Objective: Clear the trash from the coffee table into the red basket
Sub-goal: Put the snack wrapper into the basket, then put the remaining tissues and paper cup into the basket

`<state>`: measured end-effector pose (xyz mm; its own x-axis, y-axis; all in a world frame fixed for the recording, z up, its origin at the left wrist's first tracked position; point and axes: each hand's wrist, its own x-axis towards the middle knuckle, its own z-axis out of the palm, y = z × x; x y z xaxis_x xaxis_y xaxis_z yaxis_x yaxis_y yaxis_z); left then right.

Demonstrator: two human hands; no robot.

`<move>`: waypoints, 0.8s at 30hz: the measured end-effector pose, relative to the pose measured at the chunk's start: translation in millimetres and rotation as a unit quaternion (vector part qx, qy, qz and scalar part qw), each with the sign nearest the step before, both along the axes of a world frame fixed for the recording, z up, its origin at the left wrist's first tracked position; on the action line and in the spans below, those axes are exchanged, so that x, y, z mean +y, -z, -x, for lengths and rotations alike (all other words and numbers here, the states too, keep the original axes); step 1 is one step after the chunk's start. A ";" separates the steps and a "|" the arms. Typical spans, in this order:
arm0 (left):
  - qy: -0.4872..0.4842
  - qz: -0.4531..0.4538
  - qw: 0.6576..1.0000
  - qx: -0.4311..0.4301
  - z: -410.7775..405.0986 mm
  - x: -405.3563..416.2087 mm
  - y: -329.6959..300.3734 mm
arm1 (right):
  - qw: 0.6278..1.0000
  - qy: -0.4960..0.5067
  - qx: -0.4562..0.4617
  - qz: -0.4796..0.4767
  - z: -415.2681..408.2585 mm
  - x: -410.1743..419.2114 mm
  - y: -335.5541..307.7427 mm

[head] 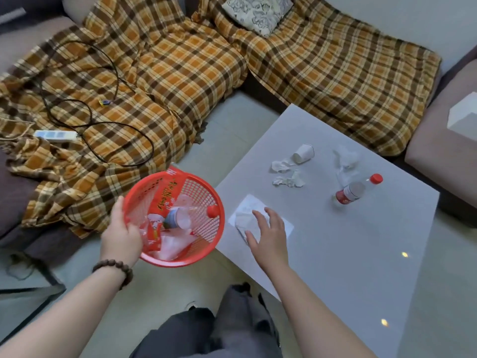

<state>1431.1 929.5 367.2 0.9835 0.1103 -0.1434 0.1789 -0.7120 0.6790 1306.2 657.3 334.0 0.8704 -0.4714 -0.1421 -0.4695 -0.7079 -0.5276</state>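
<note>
My left hand [121, 235] grips the rim of the red basket [219, 218], held off the left corner of the grey coffee table [348, 254]. The basket holds red wrappers, a plastic cup and clear plastic. My right hand [268, 231] rests with spread fingers on a flat white paper [245, 213] near the table's left corner. Farther back lie two crumpled paper scraps [287, 180], a tipped paper cup [304, 153], clear crumpled plastic [346, 157] and a red-capped plastic bottle [355, 191] on its side.
A sofa with an orange plaid blanket [167, 73] wraps around behind and left of the table. A power strip [55, 134] and black cables lie on it. A white box [463, 118] sits on the right seat. My dark-trousered legs [219, 332] are below.
</note>
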 end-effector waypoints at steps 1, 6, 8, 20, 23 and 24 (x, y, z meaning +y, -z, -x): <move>-0.006 -0.009 1.000 -0.001 -1.9 3.6 6.2 | 0.999 0.004 0.032 0.002 2.3 -8.5 16.8; -0.030 0.011 0.999 -0.002 -24.9 15.6 55.2 | 0.983 -0.026 0.180 -0.010 -15.0 -39.2 102.4; -0.051 0.023 0.998 -0.001 -32.9 17.8 76.2 | 0.974 -0.048 0.220 -0.011 -27.2 -46.8 131.8; -0.023 -0.046 0.997 0.064 -28.0 12.8 101.1 | 0.977 -0.094 0.187 0.026 -49.0 -70.6 205.1; -0.031 -0.032 0.996 0.079 -33.2 -15.6 70.3 | 0.987 -0.024 0.145 -0.071 -60.5 -79.4 189.9; -0.032 -0.029 0.996 0.077 -34.9 -25.1 59.7 | 0.988 -0.001 0.127 -0.092 -66.1 -80.6 179.2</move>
